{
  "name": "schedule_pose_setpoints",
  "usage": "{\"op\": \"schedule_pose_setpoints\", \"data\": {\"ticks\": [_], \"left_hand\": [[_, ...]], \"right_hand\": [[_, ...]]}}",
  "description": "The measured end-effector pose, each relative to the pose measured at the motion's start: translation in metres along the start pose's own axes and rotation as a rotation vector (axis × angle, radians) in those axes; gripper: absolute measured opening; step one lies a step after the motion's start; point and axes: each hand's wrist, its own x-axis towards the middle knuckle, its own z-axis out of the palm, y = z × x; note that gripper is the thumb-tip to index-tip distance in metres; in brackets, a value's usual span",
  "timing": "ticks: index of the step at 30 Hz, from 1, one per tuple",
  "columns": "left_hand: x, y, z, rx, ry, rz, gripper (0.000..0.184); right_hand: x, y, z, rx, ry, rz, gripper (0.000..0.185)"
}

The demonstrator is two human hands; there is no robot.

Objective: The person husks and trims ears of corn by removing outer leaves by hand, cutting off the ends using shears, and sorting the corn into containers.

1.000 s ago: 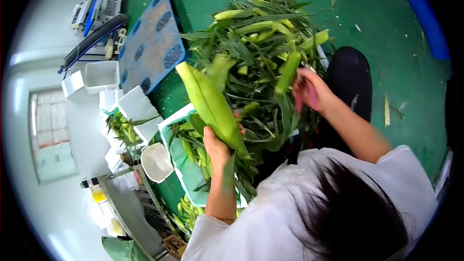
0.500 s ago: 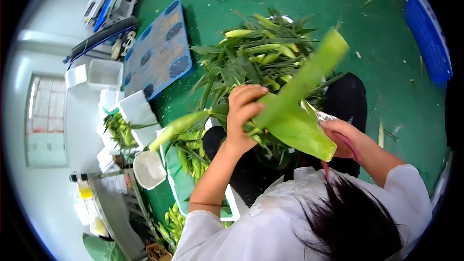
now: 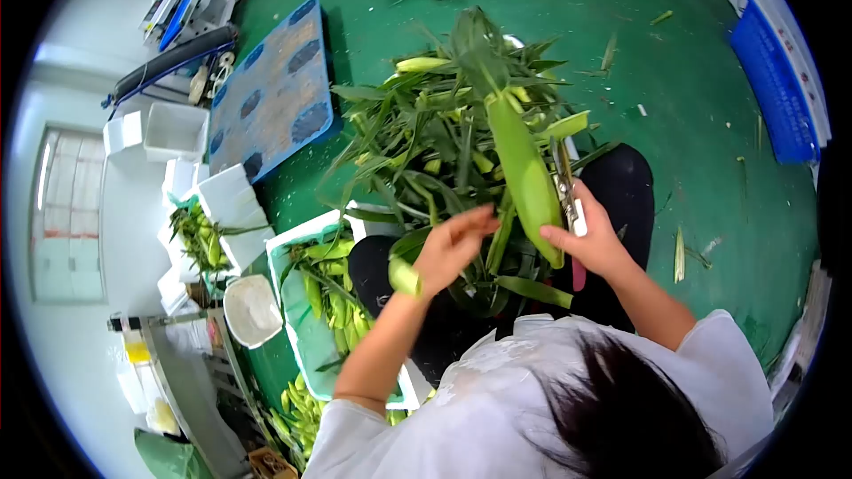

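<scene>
A long green ear of corn in its husk (image 3: 525, 173) stands tilted in front of me, its leafy tip pointing away over the pile. My right hand (image 3: 599, 235) is closed at its lower end, thumb pressed against the husk. The same hand holds a shiny metal tool with a pink handle (image 3: 579, 275); its exact kind is unclear. My left hand (image 3: 457, 244) is apart from the ear, fingers stretched out, with nothing visible in it. A pale green piece of husk (image 3: 405, 276) is by the left wrist. Beneath lies a heap of unhusked corn and leaves (image 3: 435, 137).
At my left stands a white foam box (image 3: 277, 257) with green lining and corn inside. Beyond are a white bucket (image 3: 253, 312), a blue pallet (image 3: 271, 93) and more foam boxes (image 3: 235, 204). A blue crate (image 3: 774, 80) is at the right. Husk scraps litter the green floor.
The broad husk leaf across the ear is no longer there. My left hand has come away from the corn and opened. The ear now points away from me, held at the right hand.
</scene>
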Motion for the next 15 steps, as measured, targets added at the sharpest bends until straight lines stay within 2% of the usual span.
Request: {"op": "schedule_pose_setpoints", "data": {"ticks": [1, 3, 4, 5, 8, 12, 14, 15], "left_hand": [[0.006, 0.006, 0.011, -0.579, 0.141, -0.067, 0.057], [0.030, 0.007, 0.036, -0.817, 0.369, 0.070, 0.051], [0.033, 0.005, 0.036, -0.958, 0.437, -0.014, 0.048], [0.031, 0.005, 0.033, -0.918, 0.452, 0.001, 0.046], [0.009, 0.000, 0.028, -0.984, 0.323, 0.037, 0.049], [-0.009, 0.006, 0.029, -0.683, 0.237, 0.025, 0.057], [-0.010, -0.001, 0.033, -0.781, 0.280, 0.037, 0.059], [-0.010, -0.002, 0.035, -0.831, 0.297, 0.044, 0.059]], "right_hand": [[-0.001, -0.001, 0.010, -0.132, -0.034, -0.006, 0.068], [-0.011, -0.016, 0.034, -0.332, -0.099, 0.057, 0.074], [-0.016, -0.008, 0.042, -0.451, -0.120, -0.070, 0.077], [-0.020, -0.009, 0.043, -0.555, -0.138, -0.174, 0.076], [-0.024, -0.018, 0.029, -0.291, -0.118, 0.047, 0.076], [-0.014, -0.019, 0.010, -0.198, -0.275, 0.115, 0.070], [-0.012, -0.018, 0.008, -0.132, -0.384, 0.174, 0.069], [-0.016, -0.011, 0.013, -0.059, -0.381, 0.133, 0.069]]}}
